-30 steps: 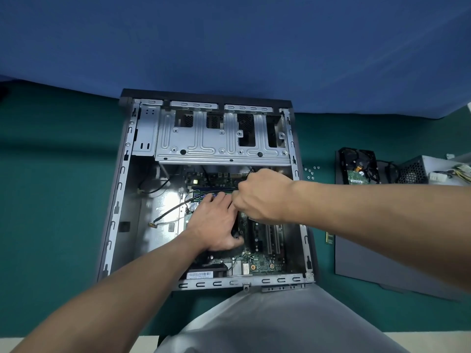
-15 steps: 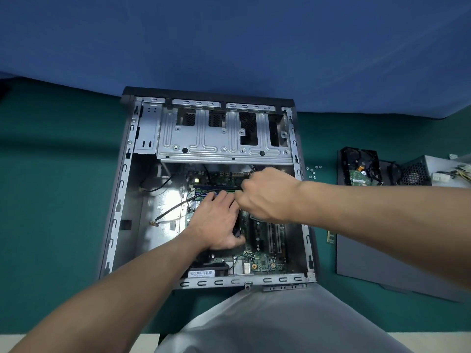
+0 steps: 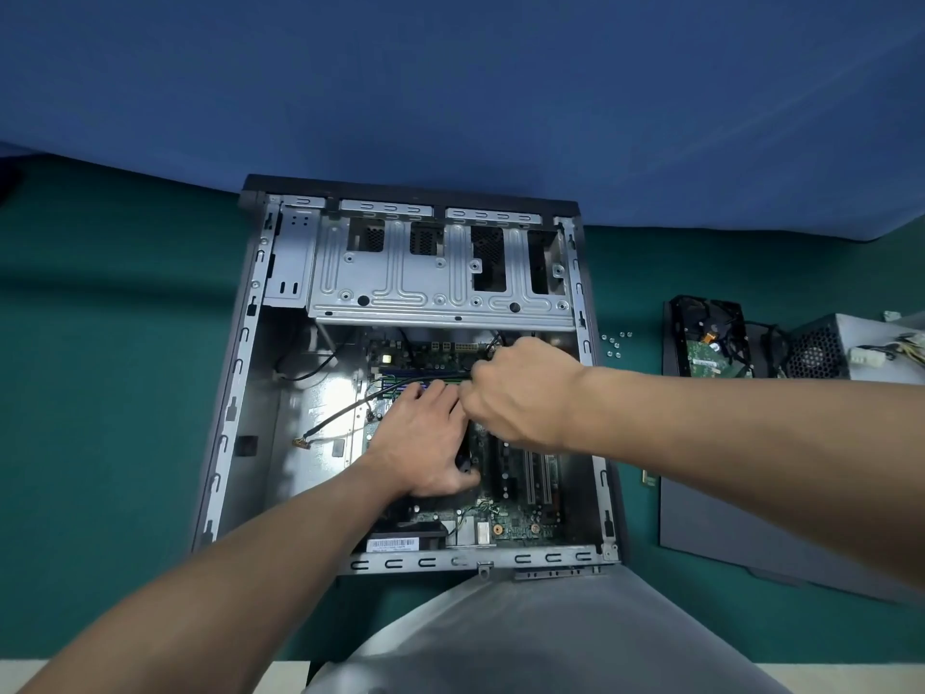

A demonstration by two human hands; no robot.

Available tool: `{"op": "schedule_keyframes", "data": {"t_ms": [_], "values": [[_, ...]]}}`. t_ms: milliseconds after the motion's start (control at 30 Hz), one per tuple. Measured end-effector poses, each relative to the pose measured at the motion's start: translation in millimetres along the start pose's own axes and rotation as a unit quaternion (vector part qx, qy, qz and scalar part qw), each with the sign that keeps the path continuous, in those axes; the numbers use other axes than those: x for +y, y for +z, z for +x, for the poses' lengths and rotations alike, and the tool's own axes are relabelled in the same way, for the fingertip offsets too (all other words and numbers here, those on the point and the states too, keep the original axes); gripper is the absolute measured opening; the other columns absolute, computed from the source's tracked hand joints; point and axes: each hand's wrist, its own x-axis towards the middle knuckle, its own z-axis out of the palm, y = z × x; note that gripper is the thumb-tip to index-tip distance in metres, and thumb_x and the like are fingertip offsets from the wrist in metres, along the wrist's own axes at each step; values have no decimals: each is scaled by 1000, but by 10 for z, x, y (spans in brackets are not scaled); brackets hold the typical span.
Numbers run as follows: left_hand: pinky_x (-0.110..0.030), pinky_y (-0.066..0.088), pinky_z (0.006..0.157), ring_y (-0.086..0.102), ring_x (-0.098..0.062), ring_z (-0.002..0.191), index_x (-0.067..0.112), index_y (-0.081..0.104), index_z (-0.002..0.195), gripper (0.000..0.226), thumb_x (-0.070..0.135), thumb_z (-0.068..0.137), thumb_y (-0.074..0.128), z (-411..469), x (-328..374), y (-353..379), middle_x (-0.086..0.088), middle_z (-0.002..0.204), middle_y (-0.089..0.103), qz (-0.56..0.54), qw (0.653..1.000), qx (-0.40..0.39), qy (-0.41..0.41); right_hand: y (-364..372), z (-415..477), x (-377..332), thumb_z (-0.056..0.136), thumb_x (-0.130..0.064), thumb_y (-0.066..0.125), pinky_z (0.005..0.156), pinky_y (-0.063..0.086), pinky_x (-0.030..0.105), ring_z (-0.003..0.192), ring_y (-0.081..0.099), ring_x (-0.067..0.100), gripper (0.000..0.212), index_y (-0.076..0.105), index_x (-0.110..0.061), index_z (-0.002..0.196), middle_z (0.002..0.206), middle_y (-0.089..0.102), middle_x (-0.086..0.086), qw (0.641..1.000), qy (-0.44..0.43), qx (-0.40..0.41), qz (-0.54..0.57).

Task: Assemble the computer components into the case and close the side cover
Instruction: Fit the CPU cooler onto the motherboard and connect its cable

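Note:
The open computer case (image 3: 235, 393) lies on its side on the green table, with the motherboard (image 3: 520, 530) inside. My left hand (image 3: 425, 443) lies palm-down on a black cooler (image 3: 470, 450) in the middle of the board. Its fingers stretch toward the memory slots (image 3: 395, 385). My right hand (image 3: 520, 388) is just right of it with curled fingers. A thin black cable (image 3: 350, 408) runs from a loose plug on the case floor into those fingers. The fingertips are hidden. The grey side cover (image 3: 741, 533) lies flat to the right of the case.
A metal drive cage (image 3: 440, 288) spans the far end of the case. On the table to the right are several loose screws (image 3: 614, 343), a hard drive (image 3: 708, 343) and a power supply (image 3: 846, 348) with cables. A blue cloth backs the table.
Both hands stay in nearly the same spot over the motherboard. Only the view shifts slightly.

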Motion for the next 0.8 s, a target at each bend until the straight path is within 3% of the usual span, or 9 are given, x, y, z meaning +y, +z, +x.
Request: {"op": "schedule_keyframes", "data": {"t_ms": [67, 133, 200, 233, 333, 500, 600, 700, 800], "values": [[-46, 36, 99, 47, -27, 112, 8, 45, 127, 89, 75, 70, 34, -2, 0, 8, -11, 120, 53, -4, 1000, 4, 1, 37, 21, -3, 91, -16, 45, 62, 37, 35, 75, 51, 30, 12, 55, -10, 89, 87, 57, 10, 989, 92, -13, 118], [-46, 37, 98, 46, -27, 109, 8, 41, 130, 91, 76, 70, 34, 3, -7, 10, -11, 119, 52, -4, 1000, 8, 1, 76, 83, 55, 88, -17, 46, 65, 39, 34, 72, 45, 29, 12, 43, -12, 78, 81, 47, 8, 932, 224, -43, 280], [-46, 37, 97, 46, -26, 109, 8, 38, 132, 92, 77, 70, 33, 4, -5, 3, -11, 119, 51, -4, 1000, 6, 2, 125, 139, 122, 90, -19, 45, 66, 40, 32, 68, 47, 25, 20, 41, -10, 72, 73, 42, 5, 872, 300, -62, 381], [-46, 37, 97, 45, -26, 108, 7, 38, 132, 93, 77, 71, 33, 3, -5, -1, -11, 120, 51, -4, 1000, 5, 2, 145, 146, 130, 91, -22, 45, 67, 40, 31, 68, 47, 25, 23, 42, -12, 70, 71, 40, 4, 864, 309, -62, 393], [-45, 37, 97, 44, -26, 109, 8, 38, 133, 92, 76, 72, 33, -4, 0, -16, -11, 120, 51, -2, 1000, 1, -1, 185, 95, 27, 95, -26, 44, 68, 40, 33, 71, 45, 29, 26, 43, -13, 73, 75, 39, 6, 887, 278, -38, 368], [-44, 37, 94, 44, -25, 106, 9, 40, 130, 87, 75, 72, 34, -19, 0, -47, -9, 117, 51, -1, 1000, 12, 1, 394, -46, -76, 97, -29, 45, 57, 39, 35, 64, 48, 30, 16, 40, -15, 92, 80, 58, 9, 902, 238, 97, 346], [-45, 37, 96, 45, -26, 109, 8, 36, 135, 91, 75, 73, 35, -18, 1, -44, -11, 120, 50, 3, 1000, 5, -1, 576, -136, -55, 94, -38, 54, 62, 48, 33, 64, 58, 21, 19, 51, -21, 86, 69, 59, -1, 861, 266, 191, 390], [-44, 37, 97, 45, -26, 112, 7, 34, 139, 95, 76, 73, 34, -19, -6, -43, -11, 125, 50, 10, 1000, 4, -4, 770, -232, -117, 91, -39, 61, 52, 41, 25, 46, 47, 5, 27, 49, -23, 71, 50, 49, -10, 808, 295, 291, 419], [-43, 38, 96, 47, -26, 110, 8, 35, 138, 95, 77, 73, 32, -12, -9, -38, -11, 125, 51, 18, 1000, 6, 0, 914, -292, -222, 87, -26, 63, 43, 28, 13, 37, 36, 5, 33, 45, -19, 61, 42, 34, -14, 778, 281, 366, 427]]}}
